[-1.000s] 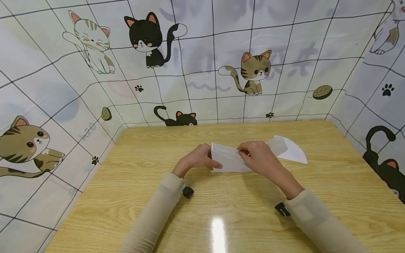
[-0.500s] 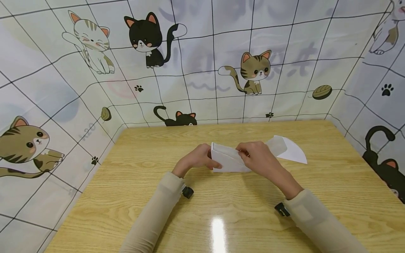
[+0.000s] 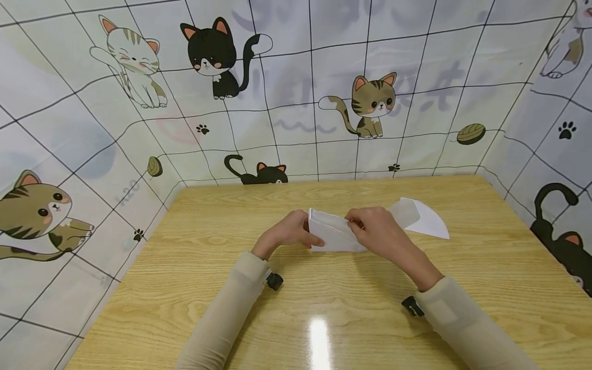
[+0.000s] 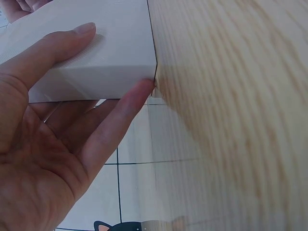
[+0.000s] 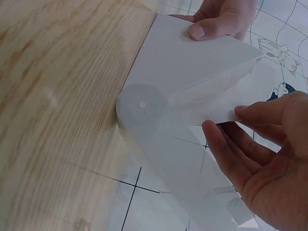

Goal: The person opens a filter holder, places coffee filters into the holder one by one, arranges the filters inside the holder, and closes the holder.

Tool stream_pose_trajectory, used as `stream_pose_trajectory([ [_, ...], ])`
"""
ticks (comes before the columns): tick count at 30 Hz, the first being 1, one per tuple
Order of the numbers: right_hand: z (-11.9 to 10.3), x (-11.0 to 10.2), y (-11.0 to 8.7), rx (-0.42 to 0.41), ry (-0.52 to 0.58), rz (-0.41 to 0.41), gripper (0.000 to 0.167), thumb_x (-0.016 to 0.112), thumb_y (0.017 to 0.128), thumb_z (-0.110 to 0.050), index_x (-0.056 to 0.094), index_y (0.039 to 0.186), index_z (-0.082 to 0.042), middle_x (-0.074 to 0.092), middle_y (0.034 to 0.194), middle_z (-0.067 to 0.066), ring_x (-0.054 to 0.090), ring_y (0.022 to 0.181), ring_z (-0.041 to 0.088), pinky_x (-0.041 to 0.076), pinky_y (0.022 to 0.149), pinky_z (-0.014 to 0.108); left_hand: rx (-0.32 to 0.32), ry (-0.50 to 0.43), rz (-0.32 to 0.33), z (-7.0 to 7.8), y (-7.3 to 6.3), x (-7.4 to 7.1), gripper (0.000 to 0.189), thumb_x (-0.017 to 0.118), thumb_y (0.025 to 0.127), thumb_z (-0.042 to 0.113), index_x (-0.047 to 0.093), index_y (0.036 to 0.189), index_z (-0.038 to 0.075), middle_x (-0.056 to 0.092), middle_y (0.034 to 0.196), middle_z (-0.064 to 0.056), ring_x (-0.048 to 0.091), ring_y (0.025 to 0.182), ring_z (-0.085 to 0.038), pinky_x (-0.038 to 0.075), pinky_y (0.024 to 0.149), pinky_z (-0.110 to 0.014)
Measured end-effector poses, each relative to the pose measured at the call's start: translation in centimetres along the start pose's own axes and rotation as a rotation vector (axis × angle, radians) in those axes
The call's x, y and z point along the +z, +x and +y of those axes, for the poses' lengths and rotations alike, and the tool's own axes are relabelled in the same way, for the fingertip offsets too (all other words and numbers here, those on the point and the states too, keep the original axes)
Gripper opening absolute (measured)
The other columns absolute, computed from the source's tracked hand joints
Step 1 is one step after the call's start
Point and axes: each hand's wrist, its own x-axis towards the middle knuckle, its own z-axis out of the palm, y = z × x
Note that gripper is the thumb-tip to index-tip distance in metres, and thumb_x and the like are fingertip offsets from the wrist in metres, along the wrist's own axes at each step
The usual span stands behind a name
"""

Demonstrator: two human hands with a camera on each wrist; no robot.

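Your left hand is gripping the left end of a white box, so the box is lying just to that hand's right, in direct contact with it. Your thumb is pressing on the broad near face, while your other fingers are reaching around the end; in the left wrist view one fingertip is touching the corner.

Your right hand is working at the right part of the same box, which is sitting to that hand's left. Your thumb and fingers are pinching a thin edge of it, beside a long slanting gap along the top.

The box is standing on the wooden table, between your two hands. To the right of the box and farther off, a white fan-shaped piece with a greyish patch is lying flat, partly hidden behind your right hand; you cannot tell from here whether it is joining onto the box.
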Motion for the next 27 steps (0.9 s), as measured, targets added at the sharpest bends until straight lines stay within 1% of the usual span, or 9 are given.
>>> stream_pose_trajectory([
  [7,0.03,0.05,-0.01,-0.002,-0.005,0.001,0.011,0.070,0.094,-0.002,0.079,0.093,-0.008,0.076,0.081,0.002,0.061,0.066,0.009,0.050,0.059,0.027,-0.001,0.006,0.004,-0.11,-0.03,0.11,0.031,0.085,0.085,0.010,0.073,0.114,0.008,0.078,0.093,-0.008,0.075,0.074,-0.027,0.065,0.071,-0.043],
  [10,0.02,0.03,-0.02,-0.004,-0.007,0.001,0.011,0.069,0.094,-0.002,0.079,0.093,-0.009,0.075,0.081,0.002,0.060,0.066,0.008,0.049,0.059,0.027,-0.002,0.007,0.003,-0.10,-0.01,0.09,0.031,0.084,0.085,0.010,0.073,0.115,0.007,0.078,0.094,-0.009,0.075,0.074,-0.028,0.065,0.071,-0.043],
  [16,0.13,0.07,-0.09,0.001,-0.004,-0.006,0.012,0.069,0.095,-0.003,0.079,0.095,-0.009,0.076,0.083,0.002,0.061,0.066,0.008,0.049,0.059,0.027,0.001,0.006,0.002,0.09,-0.12,0.06,0.036,0.084,0.085,0.009,0.072,0.119,0.006,0.078,0.097,-0.011,0.076,0.076,-0.027,0.066,0.071,-0.042],
  [21,0.18,0.06,-0.11,-0.001,-0.005,-0.003,0.012,0.069,0.095,-0.003,0.079,0.094,-0.009,0.076,0.083,0.002,0.063,0.067,0.008,0.051,0.060,0.028,0.009,0.016,0.002,0.12,-0.09,0.03,0.036,0.084,0.085,0.009,0.072,0.119,0.007,0.078,0.099,-0.011,0.075,0.076,-0.025,0.066,0.071,-0.041],
  [27,0.06,0.18,-0.06,0.005,0.006,-0.036,0.011,0.069,0.095,-0.004,0.079,0.097,-0.008,0.076,0.084,0.004,0.059,0.064,0.008,0.048,0.058,0.027,-0.003,0.013,0.002,0.15,-0.07,-0.01,0.036,0.084,0.085,0.009,0.072,0.118,0.006,0.078,0.098,-0.012,0.076,0.075,-0.028,0.066,0.071,-0.041],
])
